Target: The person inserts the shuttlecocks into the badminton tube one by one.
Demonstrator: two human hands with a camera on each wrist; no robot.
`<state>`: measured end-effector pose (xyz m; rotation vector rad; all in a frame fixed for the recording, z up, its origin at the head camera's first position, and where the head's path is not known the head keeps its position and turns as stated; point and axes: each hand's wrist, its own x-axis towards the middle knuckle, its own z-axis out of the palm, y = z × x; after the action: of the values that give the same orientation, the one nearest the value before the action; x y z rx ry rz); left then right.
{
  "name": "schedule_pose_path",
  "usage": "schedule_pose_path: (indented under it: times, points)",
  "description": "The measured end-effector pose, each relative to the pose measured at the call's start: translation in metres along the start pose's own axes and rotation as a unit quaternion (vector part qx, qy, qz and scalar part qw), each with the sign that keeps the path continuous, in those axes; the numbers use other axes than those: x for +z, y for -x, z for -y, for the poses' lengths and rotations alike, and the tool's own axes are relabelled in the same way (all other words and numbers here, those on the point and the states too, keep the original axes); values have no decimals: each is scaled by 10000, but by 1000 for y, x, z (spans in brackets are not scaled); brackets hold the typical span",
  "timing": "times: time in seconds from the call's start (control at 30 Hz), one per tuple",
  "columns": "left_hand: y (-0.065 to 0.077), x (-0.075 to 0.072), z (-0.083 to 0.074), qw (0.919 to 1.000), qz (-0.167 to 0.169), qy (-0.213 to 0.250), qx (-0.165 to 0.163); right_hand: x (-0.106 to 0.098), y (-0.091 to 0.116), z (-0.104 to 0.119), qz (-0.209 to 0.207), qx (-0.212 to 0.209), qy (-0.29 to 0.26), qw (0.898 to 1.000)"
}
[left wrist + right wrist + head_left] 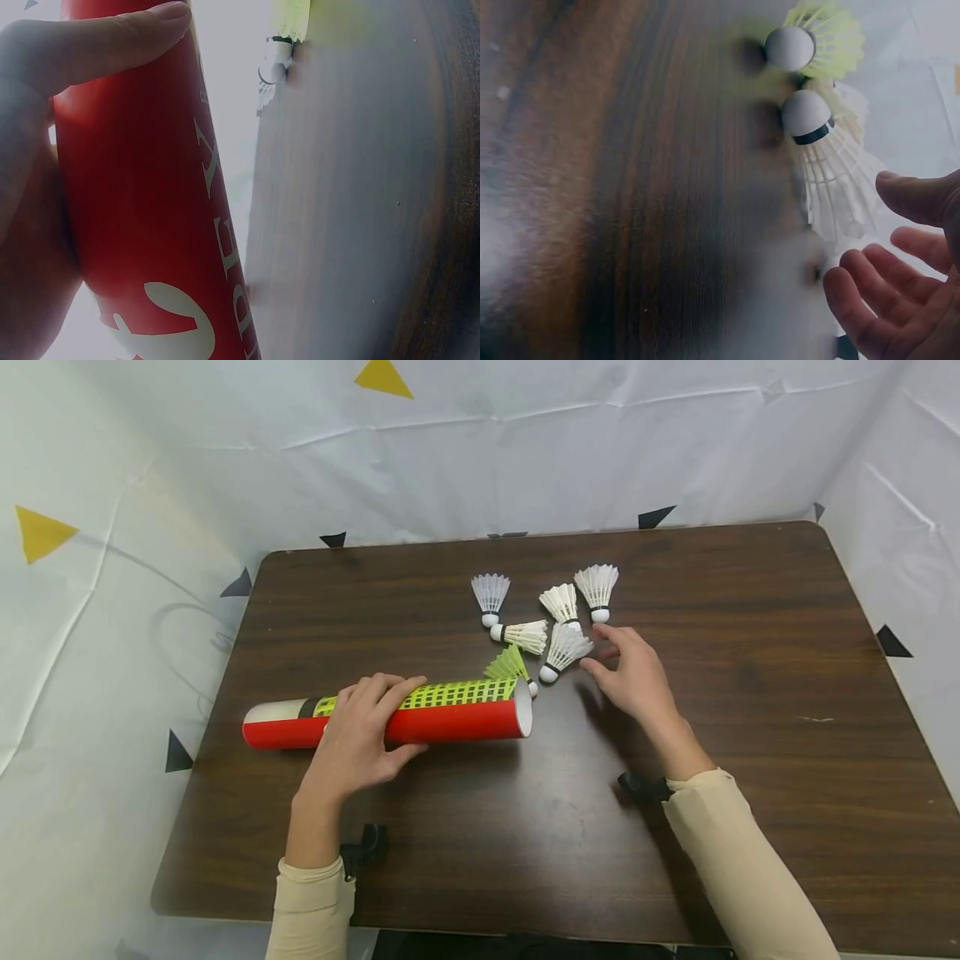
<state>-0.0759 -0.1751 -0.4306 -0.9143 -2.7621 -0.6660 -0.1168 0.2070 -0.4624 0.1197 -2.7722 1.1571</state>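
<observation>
Left grip [358,739] curled round the red tube [465,723], left of centre in the head view | right grip [636,681] parted beside a white shuttlecock [564,652], just right of centre | shuttlecock likely light, skirt [572,642] fragile; pinch its rounded base [549,674] | tube probably stiff, slick

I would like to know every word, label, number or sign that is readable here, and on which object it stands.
"E": pale capital on the red tube, left wrist view.
Neighbouring pale letters, perhaps including "P": too foreshortened to read surely.
Large curling pale mark on the tube: cut off by the picture's edge, unreadable.
Shuttlecocks: no legible text.
</observation>
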Motion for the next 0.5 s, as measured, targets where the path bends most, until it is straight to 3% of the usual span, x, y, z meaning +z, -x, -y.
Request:
schedule_pose_path:
  times: [0.23, 0.5]
  points:
    - [-1, -2, -1, 10000, 17, 15, -18, 4, -12, -3, 311, 174, 299, 9989]
    - [-1, -4, -2, 10000, 44, 9, -8, 3, -15, -2, 356, 187, 369, 9985]
